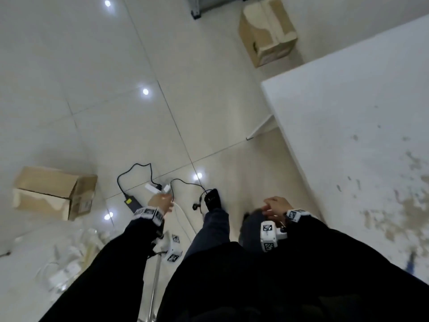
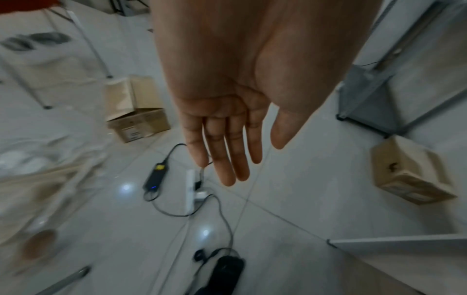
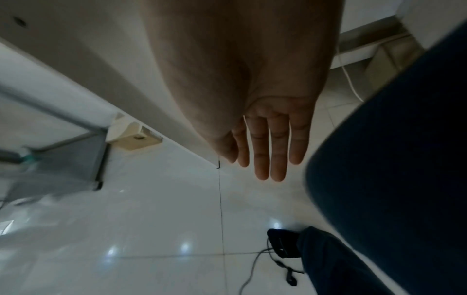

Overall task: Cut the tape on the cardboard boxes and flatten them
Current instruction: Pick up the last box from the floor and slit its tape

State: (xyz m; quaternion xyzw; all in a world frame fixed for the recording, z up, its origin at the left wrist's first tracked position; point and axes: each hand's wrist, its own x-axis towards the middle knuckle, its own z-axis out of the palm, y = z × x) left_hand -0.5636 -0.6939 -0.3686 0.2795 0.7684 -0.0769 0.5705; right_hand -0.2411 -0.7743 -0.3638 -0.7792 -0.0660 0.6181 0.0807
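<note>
1. Cardboard box, near (image 1: 54,192): lies on its side on the tiled floor (image 1: 116,66) at far left of the head view, brown, one white label on its end face; well apart from both hands; whether its tape is cut cannot be told
2. Clear plastic bags (image 1: 67,259): a blurred heap at lower left, beside the person's left sleeve
3. Black power adapter (image 1: 130,202): flat on the floor with a yellow sticker, black cable looping away from it
4. White power strip (image 2: 190,191): on the floor just beside the adapter, with plugs in it
5. Left hand (image 1: 161,202): empty, fingers (image 2: 227,159) straight and lying close together, thumb apart, hanging palm-open over the power strip and cables without touching anything
6. Black shoe (image 1: 212,198): the person's foot on the floor between the two hands, a dark cable touching its toe
7. Right hand (image 1: 276,206): empty, fingers (image 3: 267,151) extended side by side, held above the floor next to the dark trouser leg (image 3: 391,159)
8. Cardboard box, far (image 1: 267,31): stands on the floor at the top of the head view, beyond the table corner, pale torn strips across its top and a small dark mark on one side; well apart from both hands
9. White table (image 1: 359,124): fills the right side, its surface stained and scuffed, its edge near the right hand
</note>
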